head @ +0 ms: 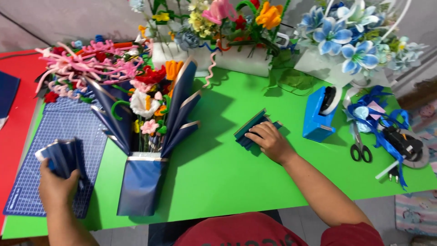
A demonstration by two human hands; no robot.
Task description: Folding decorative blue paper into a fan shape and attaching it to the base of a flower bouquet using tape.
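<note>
Wrapping stage, by my judgement: left hand (57,184) is closed around a folded bundle of dark blue wrapping sheets with silver edges (63,155), held over the blue gridded cutting mat (59,136). Right hand (269,140) rests flat, fingers loosely curled, on a small stack of dark blue-green folded paper (250,127) mid green tabletop (236,177). Between them lies the pipe-cleaner flower bouquet in a blue paper sleeve (150,136). Adding sheets calls for a free hand. Blue box-shaped tape dispenser (320,114) stands right, black-handled scissors (360,148) beside it.
</note>
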